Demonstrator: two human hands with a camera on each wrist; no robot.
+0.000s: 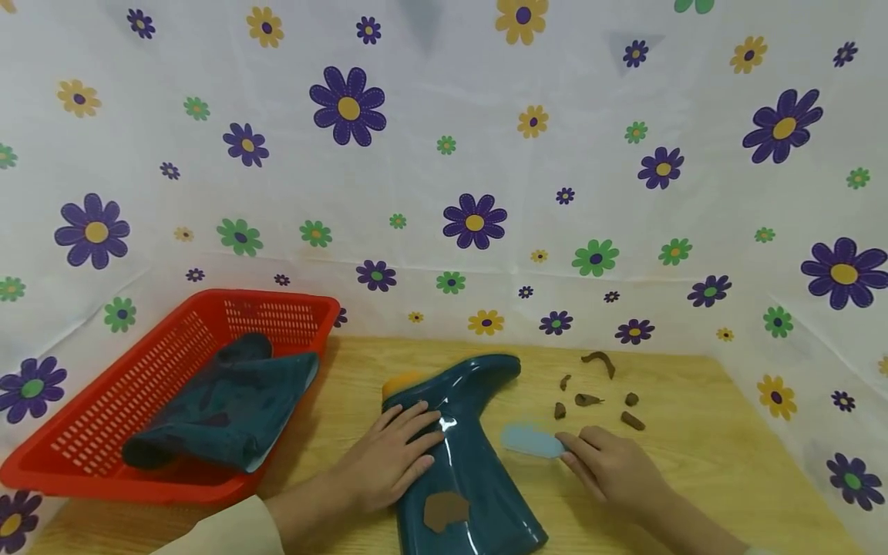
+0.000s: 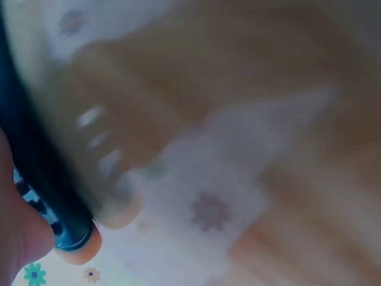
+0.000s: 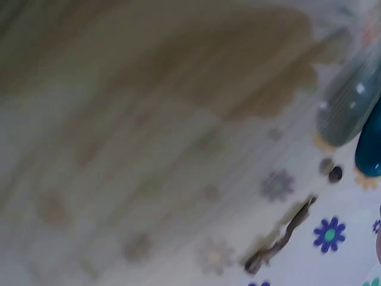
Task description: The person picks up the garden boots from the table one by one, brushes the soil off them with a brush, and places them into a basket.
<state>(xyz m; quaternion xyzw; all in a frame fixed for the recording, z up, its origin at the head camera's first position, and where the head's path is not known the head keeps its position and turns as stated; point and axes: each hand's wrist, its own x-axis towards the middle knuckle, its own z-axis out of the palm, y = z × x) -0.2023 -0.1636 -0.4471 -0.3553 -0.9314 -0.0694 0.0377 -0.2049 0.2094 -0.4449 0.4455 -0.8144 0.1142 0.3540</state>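
A glossy dark teal rubber boot (image 1: 479,466) lies on its side on the wooden table, its toe pointing away to the right and an orange patch at its heel. A brown patch of mud (image 1: 445,510) marks its shaft. My left hand (image 1: 388,462) rests on the boot with fingers extended. To the right of the boot, my right hand (image 1: 613,466) pinches a light blue flat scraper (image 1: 530,441) by its end, apart from the boot. The left wrist view catches part of the boot (image 2: 56,173) beside the hand (image 2: 24,238).
A red plastic basket (image 1: 277,493) stands at the left, holding another dark teal boot (image 1: 229,408) with dark patches. Several brown lumps, one of them a long curved piece (image 1: 602,361), lie beyond the right hand. A flowered sheet (image 1: 416,177) surrounds the table (image 1: 721,462).
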